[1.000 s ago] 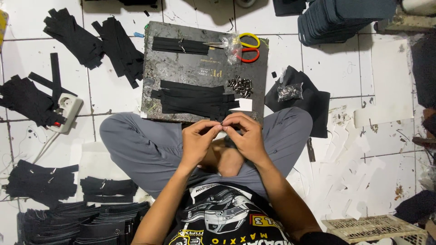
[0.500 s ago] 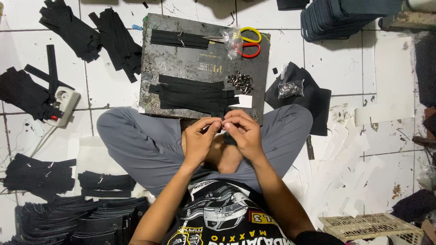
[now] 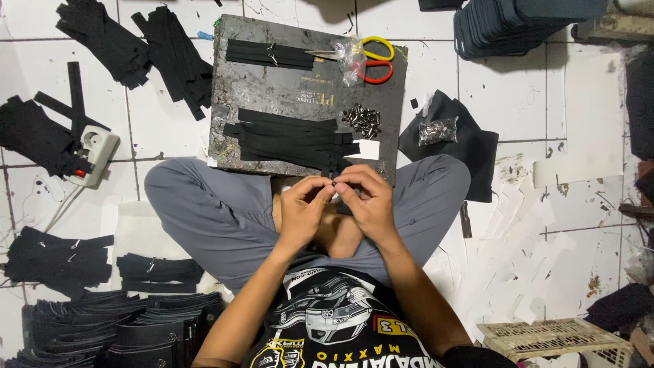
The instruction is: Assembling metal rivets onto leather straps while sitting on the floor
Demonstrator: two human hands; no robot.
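I see a small black piece (image 3: 335,182) pinched between the fingertips of both hands, just off the near edge of the dark board (image 3: 272,95). It is mostly hidden by the fingers, so I cannot tell its shape beyond a thin dark bit with a pale glint beside it. My left hand (image 3: 303,208) is curled tight, thumb and forefinger closed on the piece; my right hand (image 3: 368,201) is closed on it from the other side, and the two hands touch at the fingertips.

Just beyond the hands, on the near part of the board, lies a loose stack of black strips (image 3: 289,140), its ends reaching almost to the fingers. A small heap of metal fittings (image 3: 362,120) sits on the board to the right of that stack, close to the board's right edge. At the far edge of the board lies a second bundle of strips (image 3: 269,53), and at its far right corner the scissors (image 3: 373,60) with yellow and red handles.

The board's near edge rests against my crossed legs in grey trousers (image 3: 204,218), so room there is tight. Left of the board, white tile floor (image 3: 170,133) shows between piles of black cut pieces (image 3: 170,54) and a white power socket (image 3: 95,153). Right of the board there is a black cloth (image 3: 463,146) with a small clear bag on it, then bare tile.
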